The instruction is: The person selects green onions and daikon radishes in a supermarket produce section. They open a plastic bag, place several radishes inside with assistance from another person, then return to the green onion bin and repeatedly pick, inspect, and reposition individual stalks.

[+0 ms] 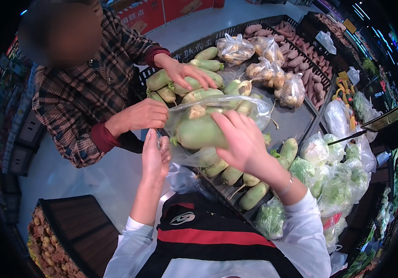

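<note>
A clear plastic bag stretches over the display in front of me, with a large green radish at its mouth or inside it. My left hand pinches the bag's left edge. My right hand grips the radish's right part; whether the bag lies between palm and radish cannot be told. Just above my left hand, another person's hand also holds the bag's edge. That person's other hand rests over loose green radishes behind the bag. More green radishes lie on the near side.
Bagged potatoes sit beyond the radishes, beside a bin of sweet potatoes. Wrapped cabbages are piled at right, below a sign on a black arm. A person in a plaid shirt stands at left. A dark wooden stand occupies the lower left.
</note>
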The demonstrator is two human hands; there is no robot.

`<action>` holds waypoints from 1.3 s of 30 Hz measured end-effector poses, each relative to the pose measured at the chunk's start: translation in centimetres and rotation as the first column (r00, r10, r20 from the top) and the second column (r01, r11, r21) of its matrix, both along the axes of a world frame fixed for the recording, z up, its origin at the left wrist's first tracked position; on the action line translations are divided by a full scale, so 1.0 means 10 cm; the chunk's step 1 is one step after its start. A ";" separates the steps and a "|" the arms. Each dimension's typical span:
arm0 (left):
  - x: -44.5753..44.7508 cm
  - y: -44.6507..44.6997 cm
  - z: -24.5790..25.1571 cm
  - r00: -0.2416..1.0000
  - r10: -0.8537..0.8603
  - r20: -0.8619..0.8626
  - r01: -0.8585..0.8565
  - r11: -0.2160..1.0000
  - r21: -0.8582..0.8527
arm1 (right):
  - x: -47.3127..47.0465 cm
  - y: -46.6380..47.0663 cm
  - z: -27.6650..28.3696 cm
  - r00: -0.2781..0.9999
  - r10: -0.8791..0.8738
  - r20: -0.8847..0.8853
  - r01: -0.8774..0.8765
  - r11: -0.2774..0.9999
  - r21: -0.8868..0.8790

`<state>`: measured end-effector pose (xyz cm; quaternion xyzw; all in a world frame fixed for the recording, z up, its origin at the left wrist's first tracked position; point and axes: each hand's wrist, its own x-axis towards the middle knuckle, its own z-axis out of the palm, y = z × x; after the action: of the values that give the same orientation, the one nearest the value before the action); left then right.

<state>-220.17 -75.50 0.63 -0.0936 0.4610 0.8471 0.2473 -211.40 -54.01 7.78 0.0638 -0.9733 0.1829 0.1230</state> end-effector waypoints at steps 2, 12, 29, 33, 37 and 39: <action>0.01 -0.01 0.01 1.000 -0.008 -0.022 0.008 1.000 0.018 | -0.45 -0.06 -0.17 0.992 -0.009 0.127 -0.019 0.977 0.213; 0.03 -0.11 0.08 0.996 0.014 -0.091 -0.025 0.992 -0.121 | -0.64 0.34 -0.98 0.954 -0.186 -0.234 0.278 0.841 0.464; 0.03 0.60 0.47 0.943 -0.223 -0.247 0.192 0.971 -0.144 | -0.40 1.10 0.10 0.947 -0.094 0.306 0.320 0.215 -0.923; 0.14 0.72 0.86 0.897 -0.215 -0.385 0.220 0.975 -0.033 | -0.25 1.16 0.49 0.980 -0.092 0.178 0.199 0.321 -0.926; 0.46 0.67 1.20 0.753 -0.196 -0.628 0.255 0.967 0.004 | 0.11 1.29 0.61 0.914 -0.400 0.068 0.157 0.193 -0.969; 0.40 0.54 1.43 0.655 -0.089 -0.750 0.180 0.983 0.040 | 0.19 1.20 0.54 0.875 -0.453 0.170 0.272 0.170 -0.947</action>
<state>-216.21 -70.08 14.94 0.3090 0.4795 0.8147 0.1042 -209.55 -42.00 13.16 -0.2432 -0.6371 0.6877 0.2490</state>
